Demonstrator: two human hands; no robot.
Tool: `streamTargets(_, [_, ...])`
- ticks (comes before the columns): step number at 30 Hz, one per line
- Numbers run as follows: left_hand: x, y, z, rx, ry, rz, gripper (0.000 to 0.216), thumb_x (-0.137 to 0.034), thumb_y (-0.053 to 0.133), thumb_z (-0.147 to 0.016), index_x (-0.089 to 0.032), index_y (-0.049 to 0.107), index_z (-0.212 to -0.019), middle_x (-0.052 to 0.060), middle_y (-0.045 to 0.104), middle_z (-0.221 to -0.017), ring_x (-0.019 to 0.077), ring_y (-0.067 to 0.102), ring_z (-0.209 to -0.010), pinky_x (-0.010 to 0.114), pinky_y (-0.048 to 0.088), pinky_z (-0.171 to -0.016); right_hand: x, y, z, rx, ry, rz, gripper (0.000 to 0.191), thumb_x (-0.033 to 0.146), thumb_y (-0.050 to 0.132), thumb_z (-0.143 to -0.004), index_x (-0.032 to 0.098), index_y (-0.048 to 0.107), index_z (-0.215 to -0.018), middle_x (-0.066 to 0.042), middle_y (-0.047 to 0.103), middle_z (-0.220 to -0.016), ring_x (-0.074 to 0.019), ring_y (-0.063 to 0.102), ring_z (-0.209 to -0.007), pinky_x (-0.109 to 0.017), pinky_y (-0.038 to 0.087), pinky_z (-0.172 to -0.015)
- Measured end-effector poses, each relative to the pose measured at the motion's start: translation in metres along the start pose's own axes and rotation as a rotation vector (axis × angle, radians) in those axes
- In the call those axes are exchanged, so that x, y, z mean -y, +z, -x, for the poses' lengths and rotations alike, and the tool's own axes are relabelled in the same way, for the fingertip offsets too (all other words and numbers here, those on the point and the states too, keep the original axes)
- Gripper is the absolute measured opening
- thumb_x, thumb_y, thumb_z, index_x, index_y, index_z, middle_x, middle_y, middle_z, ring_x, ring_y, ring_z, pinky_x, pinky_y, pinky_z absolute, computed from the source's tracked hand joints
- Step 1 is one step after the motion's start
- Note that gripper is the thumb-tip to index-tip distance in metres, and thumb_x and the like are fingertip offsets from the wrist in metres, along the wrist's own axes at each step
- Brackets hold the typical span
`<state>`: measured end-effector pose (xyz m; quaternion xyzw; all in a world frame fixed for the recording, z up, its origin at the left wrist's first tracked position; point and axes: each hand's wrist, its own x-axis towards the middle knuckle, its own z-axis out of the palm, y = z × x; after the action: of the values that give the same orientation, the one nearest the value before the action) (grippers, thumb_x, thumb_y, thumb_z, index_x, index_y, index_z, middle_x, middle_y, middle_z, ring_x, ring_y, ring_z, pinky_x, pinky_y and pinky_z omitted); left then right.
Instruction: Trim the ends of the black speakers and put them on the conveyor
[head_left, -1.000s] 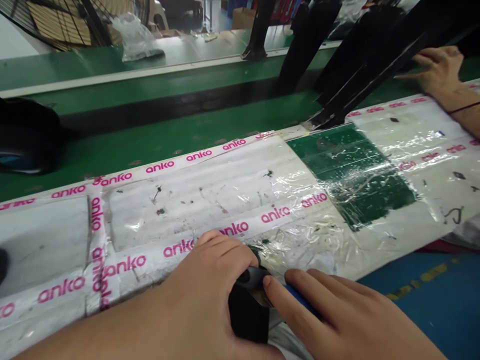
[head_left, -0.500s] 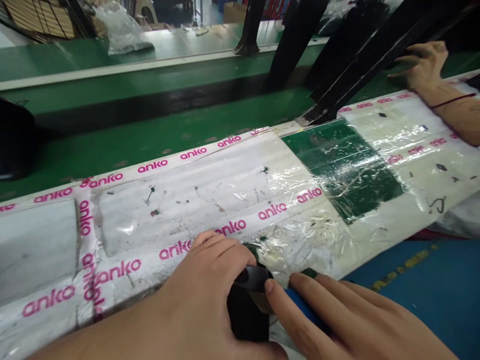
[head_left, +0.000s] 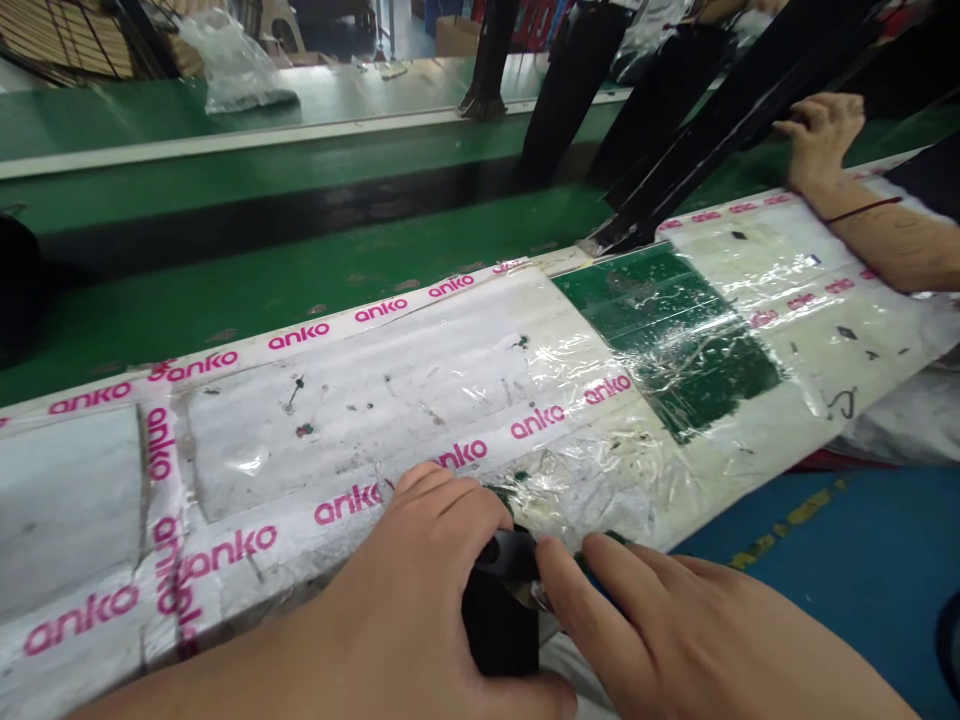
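Observation:
At the near edge of the bench, my left hand (head_left: 442,570) is closed around a black piece (head_left: 501,625) with a rounded top that has a hole in it. Its lower part drops out of view between my hands. Close against it on the right, my right hand (head_left: 667,620) has its fingers curled over a tool with a blue body, mostly hidden under them. A small bit of metal shows between the right fingertips and the black piece. The tool's exact kind cannot be made out.
The taped bench top (head_left: 360,400) carries anko-printed tape and a green patch (head_left: 675,340). Beyond runs a green conveyor surface (head_left: 187,280) with dark slanted posts (head_left: 705,140). Another person's hand (head_left: 825,140) rests at far right. A clear plastic bag (head_left: 236,65) lies behind.
The view has shifted slightly. My right fingers have moved further over the blue tool, covering more of it. The other person's hand has lowered toward the bench edge.

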<state>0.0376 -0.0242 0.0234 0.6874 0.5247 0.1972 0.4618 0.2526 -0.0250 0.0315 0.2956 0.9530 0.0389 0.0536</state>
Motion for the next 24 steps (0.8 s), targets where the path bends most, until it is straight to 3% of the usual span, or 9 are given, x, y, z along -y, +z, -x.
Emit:
streamTargets(6, [0.001, 0.008, -0.001, -0.087, 0.051, 0.003, 0.037, -0.022, 0.076, -0.057, -0.023, 0.04, -0.067, -0.003, 0.052, -0.07, 0.0169, 0.047, -0.066, 0.037, 0.042, -0.073, -0.004, -0.012, -0.009, 0.147, -0.021, -0.033, 0.04, 0.019, 0.061, -0.086, 0.02, 0.054, -0.125, -0.001, 0.06, -0.071, -0.0168, 0.047, -0.049, -0.031, 0.027, -0.048])
streamTargets(13, [-0.002, 0.007, 0.001, -0.052, -0.009, -0.038, 0.033, -0.028, 0.074, -0.061, -0.023, 0.041, -0.069, -0.001, 0.055, -0.072, 0.022, 0.049, -0.072, 0.039, 0.038, -0.072, -0.013, -0.039, -0.028, 0.292, -0.067, -0.122, 0.031, 0.013, 0.068, -0.072, 0.024, 0.049, -0.094, 0.005, 0.054, -0.062, -0.0158, 0.044, -0.042, -0.035, 0.01, -0.047])
streamTargets(16, [0.0, 0.006, 0.006, -0.066, 0.002, -0.056, 0.037, -0.036, 0.078, -0.066, -0.023, 0.045, -0.072, 0.0, 0.057, -0.075, 0.0231, 0.052, -0.074, 0.04, 0.038, -0.073, -0.023, -0.043, -0.02, 0.153, -0.111, -0.194, 0.036, 0.007, 0.063, -0.066, 0.026, 0.046, -0.091, 0.006, 0.056, -0.067, -0.0161, 0.046, -0.044, -0.036, 0.012, -0.046])
streamTargets(19, [0.003, 0.007, 0.008, -0.094, 0.013, -0.045, 0.04, -0.042, 0.08, -0.068, -0.022, 0.046, -0.073, 0.001, 0.06, -0.078, 0.0245, 0.054, -0.078, 0.041, 0.038, -0.075, -0.025, -0.038, -0.004, -0.015, -0.065, -0.209, 0.041, 0.006, 0.053, -0.071, 0.025, 0.049, -0.107, 0.002, 0.061, -0.079, -0.0181, 0.052, -0.051, -0.038, 0.02, -0.046])
streamTargets(21, [0.003, 0.008, 0.008, -0.111, 0.012, -0.044, 0.041, -0.041, 0.081, -0.067, -0.022, 0.045, -0.071, -0.001, 0.058, -0.075, 0.0229, 0.053, -0.076, 0.041, 0.038, -0.076, -0.022, -0.03, 0.004, -0.026, -0.038, -0.189, 0.049, 0.005, 0.049, -0.073, 0.022, 0.049, -0.119, 0.001, 0.063, -0.083, -0.0189, 0.057, -0.055, -0.038, 0.028, -0.048])
streamTargets(24, [0.0, 0.01, 0.007, -0.142, 0.001, -0.042, 0.037, -0.034, 0.079, -0.063, -0.022, 0.044, -0.07, -0.003, 0.054, -0.07, 0.0204, 0.051, -0.071, 0.041, 0.037, -0.077, -0.013, -0.022, 0.005, -0.03, -0.038, -0.147, 0.058, 0.008, 0.054, -0.067, 0.022, 0.048, -0.123, 0.002, 0.062, -0.081, -0.0184, 0.059, -0.055, -0.036, 0.033, -0.048])
